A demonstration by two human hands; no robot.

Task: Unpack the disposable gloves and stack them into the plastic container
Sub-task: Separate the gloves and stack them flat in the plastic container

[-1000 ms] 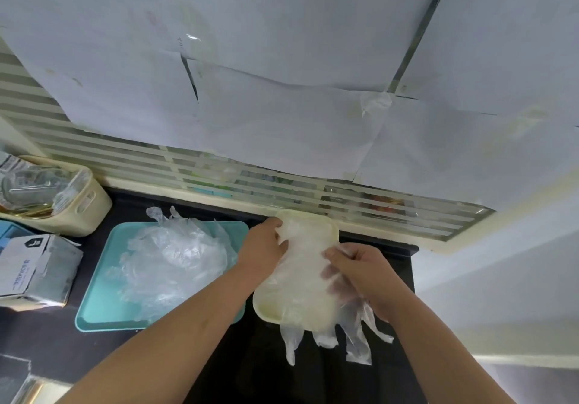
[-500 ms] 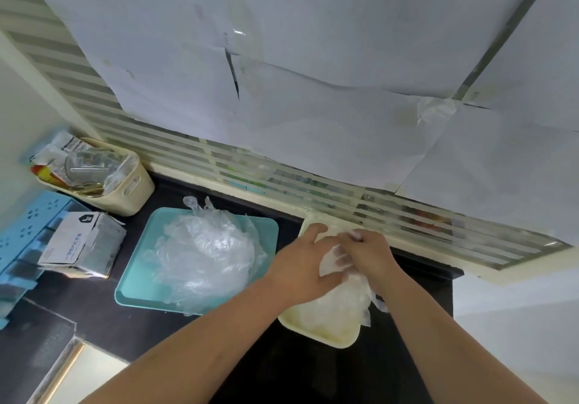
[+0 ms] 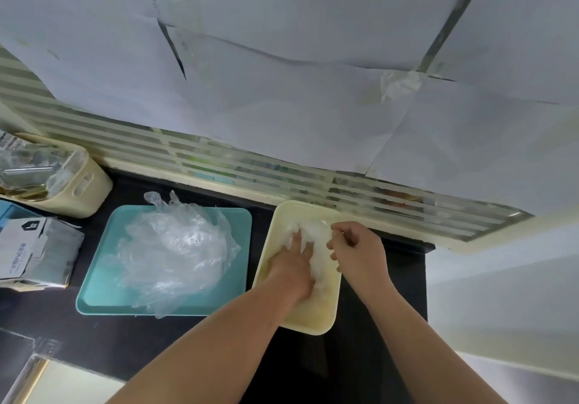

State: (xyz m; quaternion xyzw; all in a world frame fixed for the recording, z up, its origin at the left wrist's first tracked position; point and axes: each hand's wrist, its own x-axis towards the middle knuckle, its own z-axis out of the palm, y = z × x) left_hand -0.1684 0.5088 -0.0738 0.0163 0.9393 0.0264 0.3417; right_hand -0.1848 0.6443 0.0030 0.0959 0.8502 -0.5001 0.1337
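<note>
Clear disposable gloves (image 3: 310, 235) lie flattened inside the cream plastic container (image 3: 283, 215) on the dark table (image 3: 376, 356). The left hand (image 3: 293, 267) presses them down with its fingers straight and spread. The right hand (image 3: 358, 247) curls its fingers and seems to pinch their edge. Stacking is under way. The next move probably calls for lifting one glove from the loose pile (image 3: 175, 253) on the teal tray (image 3: 94, 305).

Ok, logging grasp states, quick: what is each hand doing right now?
Left hand: open, pressing flat on the gloves in the container.
Right hand: curled at the gloves' edge; whether it pinches cannot be told.
</note>
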